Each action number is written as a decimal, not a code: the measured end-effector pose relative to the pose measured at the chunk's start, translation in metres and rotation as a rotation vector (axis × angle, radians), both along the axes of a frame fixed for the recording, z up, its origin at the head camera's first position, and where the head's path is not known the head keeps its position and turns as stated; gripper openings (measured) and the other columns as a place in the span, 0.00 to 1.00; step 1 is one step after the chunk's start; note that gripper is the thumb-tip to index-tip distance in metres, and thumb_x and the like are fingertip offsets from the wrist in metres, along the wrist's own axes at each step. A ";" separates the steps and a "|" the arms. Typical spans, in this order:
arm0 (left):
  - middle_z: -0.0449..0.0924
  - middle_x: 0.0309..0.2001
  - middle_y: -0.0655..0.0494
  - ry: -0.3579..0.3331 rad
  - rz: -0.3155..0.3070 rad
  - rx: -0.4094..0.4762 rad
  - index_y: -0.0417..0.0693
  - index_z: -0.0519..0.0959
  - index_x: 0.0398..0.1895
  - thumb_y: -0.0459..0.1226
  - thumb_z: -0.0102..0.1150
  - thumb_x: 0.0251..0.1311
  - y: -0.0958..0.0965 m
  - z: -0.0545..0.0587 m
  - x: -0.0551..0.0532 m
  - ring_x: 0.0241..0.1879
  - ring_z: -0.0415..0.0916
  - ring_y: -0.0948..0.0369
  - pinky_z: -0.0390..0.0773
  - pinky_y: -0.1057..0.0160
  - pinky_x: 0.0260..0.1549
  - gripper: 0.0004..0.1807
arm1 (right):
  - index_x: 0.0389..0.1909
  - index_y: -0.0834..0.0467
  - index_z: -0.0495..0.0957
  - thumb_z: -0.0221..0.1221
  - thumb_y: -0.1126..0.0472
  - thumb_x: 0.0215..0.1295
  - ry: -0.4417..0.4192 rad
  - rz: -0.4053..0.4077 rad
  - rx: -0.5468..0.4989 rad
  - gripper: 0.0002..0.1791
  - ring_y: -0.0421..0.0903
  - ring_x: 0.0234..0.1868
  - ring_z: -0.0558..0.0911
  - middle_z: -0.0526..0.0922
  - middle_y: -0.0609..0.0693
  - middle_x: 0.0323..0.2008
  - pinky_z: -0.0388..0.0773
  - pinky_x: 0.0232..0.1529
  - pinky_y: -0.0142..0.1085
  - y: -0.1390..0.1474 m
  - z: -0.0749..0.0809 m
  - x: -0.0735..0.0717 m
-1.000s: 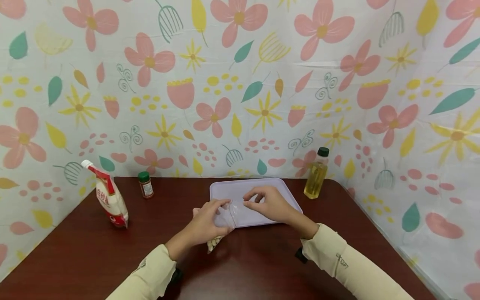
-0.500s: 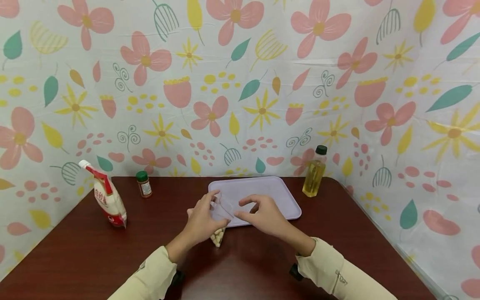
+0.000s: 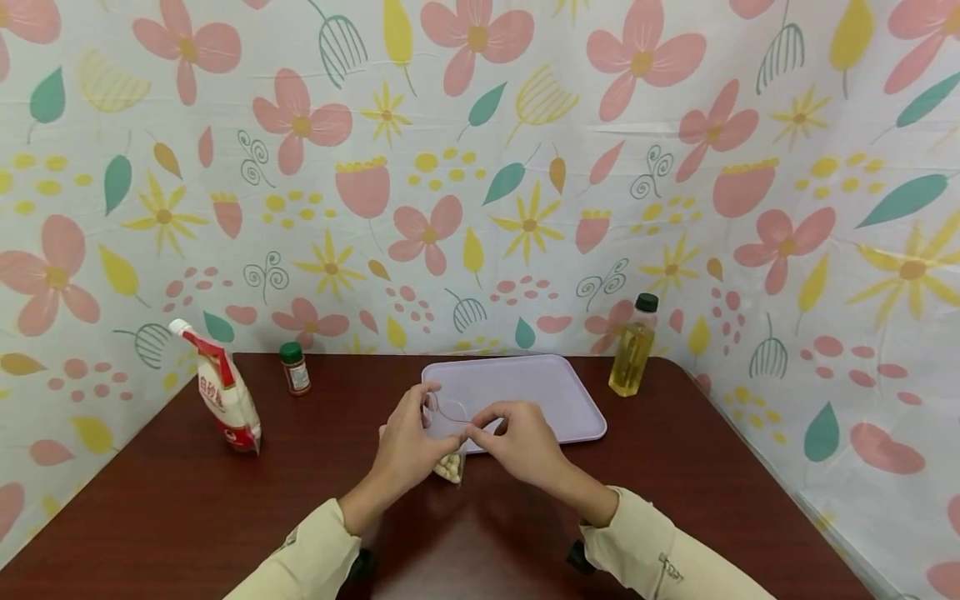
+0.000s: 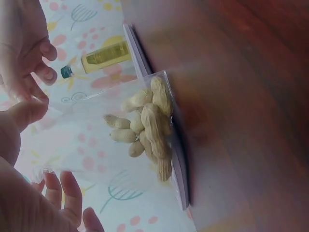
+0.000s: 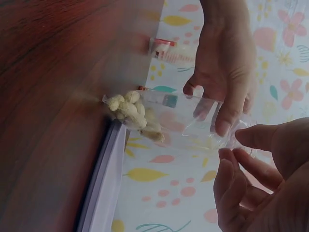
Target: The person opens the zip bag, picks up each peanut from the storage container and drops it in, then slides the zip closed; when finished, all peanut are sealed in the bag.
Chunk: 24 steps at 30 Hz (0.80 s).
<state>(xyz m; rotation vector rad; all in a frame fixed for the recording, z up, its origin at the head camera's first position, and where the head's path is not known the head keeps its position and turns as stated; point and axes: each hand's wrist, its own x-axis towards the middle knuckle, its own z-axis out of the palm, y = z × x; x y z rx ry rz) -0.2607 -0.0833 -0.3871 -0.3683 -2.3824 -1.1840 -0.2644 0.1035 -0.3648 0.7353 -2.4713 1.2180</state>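
Observation:
A clear plastic bag of peanuts [image 3: 450, 468] hangs upright above the table, its nuts gathered at the bottom and its mouth at the top. My left hand [image 3: 408, 437] holds the bag near its mouth, thumb on one side and fingers on the other. Thumb and forefinger of my right hand [image 3: 521, 442] pinch the bag's rim beside the left thumb. In the left wrist view the unshelled peanuts [image 4: 152, 125] show plainly through the film. The right wrist view has the left hand [image 5: 229, 77] and right hand [image 5: 285, 169] close together at the bag's top.
Behind the hands lies a pale lilac tray [image 3: 536, 392] on the dark wooden table [image 3: 337, 417]. A bottle of yellow oil [image 3: 632, 350] stands at the back right. A green-capped jar [image 3: 296, 371] and a red-and-white spouted pouch [image 3: 227, 400] stand at the left.
My right hand has come left and lower, and its thumb and forefinger, apart before, now meet on the bag's rim. The left hand still holds the bag, which has swung slightly right.

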 end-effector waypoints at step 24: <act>0.85 0.35 0.65 0.076 -0.257 0.124 0.53 0.88 0.37 0.40 0.63 0.64 -0.032 -0.003 0.001 0.39 0.79 0.66 0.73 0.58 0.42 0.05 | 0.29 0.56 0.85 0.66 0.63 0.63 -0.020 0.093 0.012 0.03 0.40 0.22 0.78 0.85 0.46 0.27 0.72 0.21 0.33 0.034 0.013 0.007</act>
